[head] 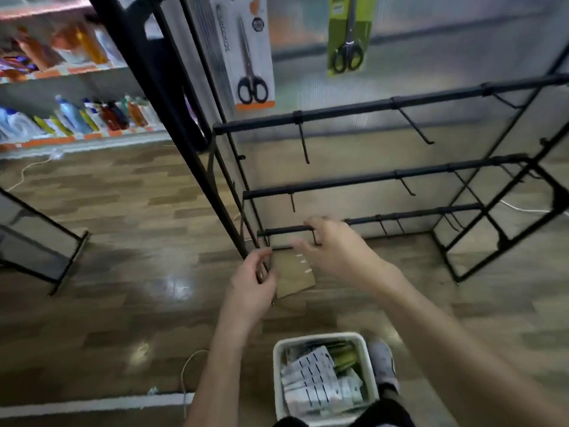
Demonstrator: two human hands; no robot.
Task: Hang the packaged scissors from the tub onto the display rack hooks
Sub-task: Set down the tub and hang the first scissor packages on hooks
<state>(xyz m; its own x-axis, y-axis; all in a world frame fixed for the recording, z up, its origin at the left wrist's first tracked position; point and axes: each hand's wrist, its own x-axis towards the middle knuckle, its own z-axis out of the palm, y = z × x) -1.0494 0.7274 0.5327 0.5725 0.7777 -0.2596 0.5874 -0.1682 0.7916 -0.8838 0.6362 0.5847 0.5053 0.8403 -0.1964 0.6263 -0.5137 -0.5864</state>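
Your left hand (pixel 253 280) pinches the left edge of a brown packaged scissors card (pixel 294 277), held low just below the bottom bar of the black display rack (pixel 369 107). Your right hand (pixel 334 245) reaches over the card's top with fingers loosely spread around a hook (pixel 316 238) on that bottom bar; motion blur hides whether they touch it. Two packs already hang higher up, an orange-and-white pack (pixel 251 53) and a green pack (pixel 349 32). At your feet, the white tub (pixel 280 380) holds more packs.
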